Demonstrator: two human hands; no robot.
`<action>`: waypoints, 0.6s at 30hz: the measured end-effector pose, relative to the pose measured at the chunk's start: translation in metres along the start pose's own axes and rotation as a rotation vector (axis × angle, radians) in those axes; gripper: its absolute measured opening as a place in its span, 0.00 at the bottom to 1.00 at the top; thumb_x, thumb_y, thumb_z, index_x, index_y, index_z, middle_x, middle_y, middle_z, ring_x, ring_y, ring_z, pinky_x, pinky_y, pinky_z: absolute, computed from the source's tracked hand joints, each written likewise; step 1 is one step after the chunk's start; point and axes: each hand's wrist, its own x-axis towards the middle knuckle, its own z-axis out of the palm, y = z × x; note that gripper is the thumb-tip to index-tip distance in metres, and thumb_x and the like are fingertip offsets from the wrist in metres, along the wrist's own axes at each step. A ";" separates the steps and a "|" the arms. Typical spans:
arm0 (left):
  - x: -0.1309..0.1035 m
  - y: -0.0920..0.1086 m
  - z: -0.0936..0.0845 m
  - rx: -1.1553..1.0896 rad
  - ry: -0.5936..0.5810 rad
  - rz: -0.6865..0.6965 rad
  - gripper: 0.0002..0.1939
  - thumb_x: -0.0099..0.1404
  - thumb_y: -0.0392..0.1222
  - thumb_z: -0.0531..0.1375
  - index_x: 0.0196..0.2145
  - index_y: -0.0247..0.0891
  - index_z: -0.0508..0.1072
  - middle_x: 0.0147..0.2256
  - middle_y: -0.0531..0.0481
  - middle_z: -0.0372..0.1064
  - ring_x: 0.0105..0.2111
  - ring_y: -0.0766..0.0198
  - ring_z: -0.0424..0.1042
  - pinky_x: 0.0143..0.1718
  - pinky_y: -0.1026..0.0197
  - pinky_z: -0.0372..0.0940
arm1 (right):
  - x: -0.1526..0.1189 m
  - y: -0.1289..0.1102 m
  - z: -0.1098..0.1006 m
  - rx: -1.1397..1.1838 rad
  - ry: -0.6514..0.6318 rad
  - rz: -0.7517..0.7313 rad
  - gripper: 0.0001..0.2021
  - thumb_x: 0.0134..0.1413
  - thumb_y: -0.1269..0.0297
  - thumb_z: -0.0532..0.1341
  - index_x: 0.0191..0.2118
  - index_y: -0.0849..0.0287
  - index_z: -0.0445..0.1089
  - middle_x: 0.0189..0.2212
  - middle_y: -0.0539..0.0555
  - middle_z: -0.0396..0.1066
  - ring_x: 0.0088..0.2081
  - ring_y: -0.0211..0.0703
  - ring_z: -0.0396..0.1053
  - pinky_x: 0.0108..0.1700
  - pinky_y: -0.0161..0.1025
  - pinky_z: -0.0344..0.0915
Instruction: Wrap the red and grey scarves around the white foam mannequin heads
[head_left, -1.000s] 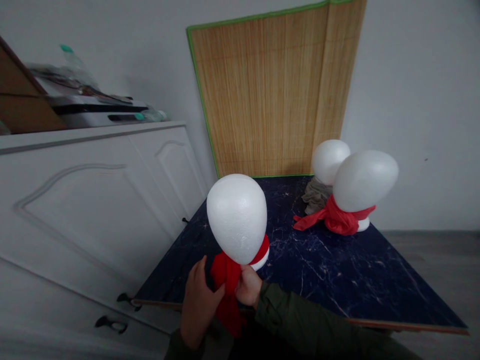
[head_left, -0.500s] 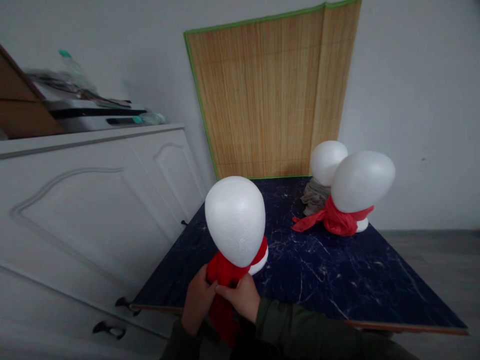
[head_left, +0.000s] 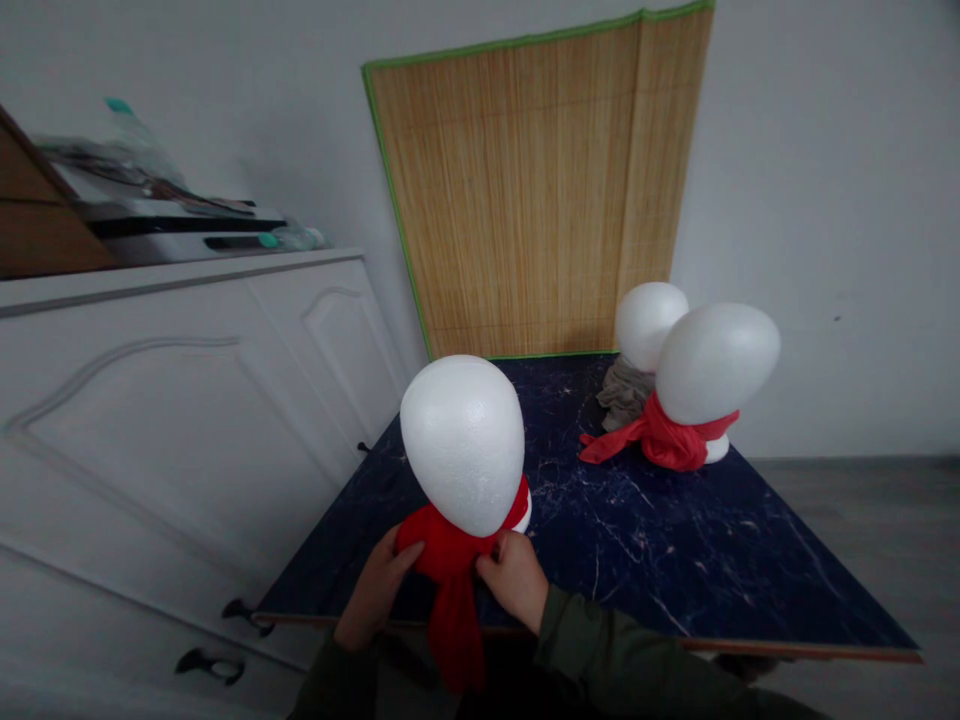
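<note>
A white foam mannequin head stands near the table's front edge, with a red scarf around its neck. The scarf's tail hangs down over the edge between my hands. At the scarf's left side, my left hand pinches the cloth between thumb and fingers. On the right, my right hand grips the scarf just below the head, its fingers curled and partly hidden.
Two more foam heads stand at the back right: one head wears a red scarf, the other head a grey cloth. The blue marbled table adjoins white cabinets. A bamboo mat hangs behind.
My hands have moved apart from the middle of the scarf to its two sides. The red cloth is spread wider under the head, and its tail shows between them.
</note>
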 end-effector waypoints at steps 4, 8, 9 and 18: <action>0.001 0.004 0.007 0.111 0.117 0.028 0.23 0.53 0.48 0.56 0.44 0.31 0.67 0.44 0.42 0.69 0.44 0.53 0.68 0.48 0.54 0.60 | -0.001 -0.002 -0.013 -0.085 -0.027 0.001 0.09 0.42 0.75 0.53 0.25 0.62 0.71 0.21 0.53 0.70 0.20 0.35 0.62 0.23 0.31 0.52; 0.000 0.010 0.011 0.233 0.252 0.032 0.21 0.50 0.46 0.55 0.41 0.33 0.69 0.39 0.45 0.72 0.40 0.53 0.70 0.43 0.55 0.63 | -0.009 -0.013 -0.023 -0.236 -0.033 -0.054 0.10 0.48 0.63 0.56 0.22 0.61 0.70 0.18 0.53 0.70 0.20 0.36 0.63 0.22 0.32 0.50; -0.001 0.012 0.012 0.250 0.258 0.029 0.20 0.50 0.45 0.55 0.40 0.33 0.70 0.38 0.45 0.72 0.39 0.53 0.70 0.41 0.55 0.64 | -0.012 -0.017 -0.024 -0.284 -0.041 -0.069 0.13 0.49 0.58 0.57 0.21 0.61 0.70 0.18 0.53 0.69 0.19 0.36 0.63 0.21 0.32 0.49; -0.005 0.011 0.024 0.145 0.134 0.006 0.21 0.45 0.45 0.59 0.37 0.31 0.71 0.33 0.45 0.74 0.33 0.54 0.72 0.38 0.54 0.66 | -0.007 -0.034 0.006 -0.546 -0.138 -0.253 0.20 0.53 0.54 0.53 0.18 0.61 0.71 0.14 0.55 0.67 0.15 0.35 0.56 0.20 0.35 0.41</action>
